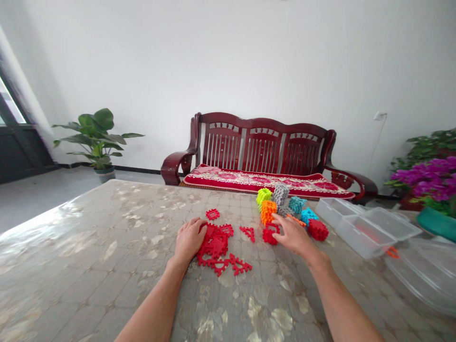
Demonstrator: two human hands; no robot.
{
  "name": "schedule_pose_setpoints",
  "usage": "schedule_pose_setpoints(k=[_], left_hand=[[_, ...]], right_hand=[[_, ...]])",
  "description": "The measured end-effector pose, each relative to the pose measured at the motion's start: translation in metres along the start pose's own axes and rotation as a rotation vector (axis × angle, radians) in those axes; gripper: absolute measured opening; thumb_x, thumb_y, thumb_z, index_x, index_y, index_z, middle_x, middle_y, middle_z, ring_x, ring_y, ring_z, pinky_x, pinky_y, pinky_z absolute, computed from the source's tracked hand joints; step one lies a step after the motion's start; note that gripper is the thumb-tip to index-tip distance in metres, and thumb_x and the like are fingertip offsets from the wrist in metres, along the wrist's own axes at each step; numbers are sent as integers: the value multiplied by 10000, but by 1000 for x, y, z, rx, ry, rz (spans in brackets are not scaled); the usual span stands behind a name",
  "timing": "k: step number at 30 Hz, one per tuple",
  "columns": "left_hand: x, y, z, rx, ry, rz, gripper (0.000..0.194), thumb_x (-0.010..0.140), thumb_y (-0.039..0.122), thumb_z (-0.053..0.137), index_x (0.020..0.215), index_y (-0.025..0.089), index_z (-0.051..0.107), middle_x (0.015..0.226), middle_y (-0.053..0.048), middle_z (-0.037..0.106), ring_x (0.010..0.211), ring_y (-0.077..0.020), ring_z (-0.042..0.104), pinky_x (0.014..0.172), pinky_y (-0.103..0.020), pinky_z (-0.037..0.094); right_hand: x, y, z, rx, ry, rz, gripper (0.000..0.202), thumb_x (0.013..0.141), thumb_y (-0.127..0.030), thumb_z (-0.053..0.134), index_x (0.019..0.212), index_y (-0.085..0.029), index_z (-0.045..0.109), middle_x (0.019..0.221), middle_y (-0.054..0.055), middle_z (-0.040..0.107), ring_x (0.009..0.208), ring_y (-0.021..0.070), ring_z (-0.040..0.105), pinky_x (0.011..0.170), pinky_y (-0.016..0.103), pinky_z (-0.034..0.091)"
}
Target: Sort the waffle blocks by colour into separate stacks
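My left hand (190, 237) rests palm down on the table, its fingers stretched out against the left side of a pile of flat red toothed interlocking pieces (214, 243). My right hand (292, 233) has its thumb and fingertips at the right side of a red interlocking block (270, 234), which sits on the table and has an opening on top. Between the hands lies a red triangular piece (248, 232). A red square piece (213, 214) lies beyond the pile. Another triangular red piece (240, 265) is at the near side.
Behind my right hand stand built blocks: orange (268, 212), yellow-green (263, 195), grey (280, 194), teal (297, 204), blue (309, 215) and red (318, 230). Clear plastic boxes (356, 232) are at the right. A wooden bench (263, 147) stands beyond the table.
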State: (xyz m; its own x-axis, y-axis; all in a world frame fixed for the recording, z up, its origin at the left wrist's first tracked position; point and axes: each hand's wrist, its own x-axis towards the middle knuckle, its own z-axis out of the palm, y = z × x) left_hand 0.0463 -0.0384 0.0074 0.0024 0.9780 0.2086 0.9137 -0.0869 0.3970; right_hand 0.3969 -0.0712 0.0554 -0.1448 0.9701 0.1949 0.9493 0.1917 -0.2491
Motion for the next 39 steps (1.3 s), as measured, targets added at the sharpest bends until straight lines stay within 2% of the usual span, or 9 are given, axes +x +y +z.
schedule_pose_setpoints(k=[9,15,19,23,27,30,33,35,39], left_hand=[[-1,0,0,-1,20,7,369,918,327,408,1153,283,689,1352,-44,619,1241,-210,556,1073,-366,387],[-1,1,-1,2,11,10,379,921,323,398,1161,274,686,1362,-55,610,1247,-221,555,1073,-383,390],[0,-1,0,4,9,12,387,924,342,393,1171,269,681,1364,-60,609,1248,-221,556,1077,-379,388],[1,-2,1,11,12,13,371,920,333,407,1160,278,685,1355,-49,617,1242,-206,556,1072,-358,388],[1,-2,2,10,10,0,372,921,337,404,1163,284,682,1372,-47,605,1245,-218,554,1074,-376,384],[1,-1,2,7,3,-6,379,924,328,393,1176,273,671,1367,-54,605,1243,-221,557,1076,-384,382],[0,1,1,-16,13,-2,382,931,309,382,1188,253,659,1346,-62,619,1240,-211,559,1078,-376,379],[-1,2,0,-37,18,-8,387,941,306,363,1181,250,662,1336,-62,624,1242,-209,556,1082,-381,374],[-3,3,-2,-44,15,-29,375,944,310,372,1152,277,683,1339,-49,622,1243,-207,551,1082,-378,370]], right_hand=[[-4,-9,3,-30,-55,-4,669,753,-232,647,1404,-226,493,1178,57,706,1108,241,595,964,345,415],[-6,-12,3,-108,-78,10,734,706,-353,715,1393,-182,520,1206,137,656,1105,277,586,950,363,427],[-5,-9,12,-92,-76,-8,745,689,-320,715,1399,-213,514,1221,121,648,1126,272,573,974,364,413],[-3,-4,20,-63,-75,-11,690,724,-284,660,1395,-212,516,1248,109,647,1134,260,573,993,364,404],[-4,-7,14,-58,-80,-26,676,717,-293,673,1375,-215,535,1305,102,627,1168,274,557,1009,386,400],[-1,-19,5,-40,-35,-49,587,758,-303,647,1333,-208,576,1287,99,641,1157,272,567,1014,393,402],[10,-43,6,35,13,-84,461,825,-246,562,1282,-218,617,1234,81,671,1132,230,591,1009,354,412],[25,-64,15,97,-5,-147,436,838,-207,534,1263,-223,628,1241,71,668,1151,208,586,1026,331,404],[67,-106,47,181,-75,-272,458,843,-172,513,1293,-185,603,1301,81,634,1222,198,550,1072,322,377]])
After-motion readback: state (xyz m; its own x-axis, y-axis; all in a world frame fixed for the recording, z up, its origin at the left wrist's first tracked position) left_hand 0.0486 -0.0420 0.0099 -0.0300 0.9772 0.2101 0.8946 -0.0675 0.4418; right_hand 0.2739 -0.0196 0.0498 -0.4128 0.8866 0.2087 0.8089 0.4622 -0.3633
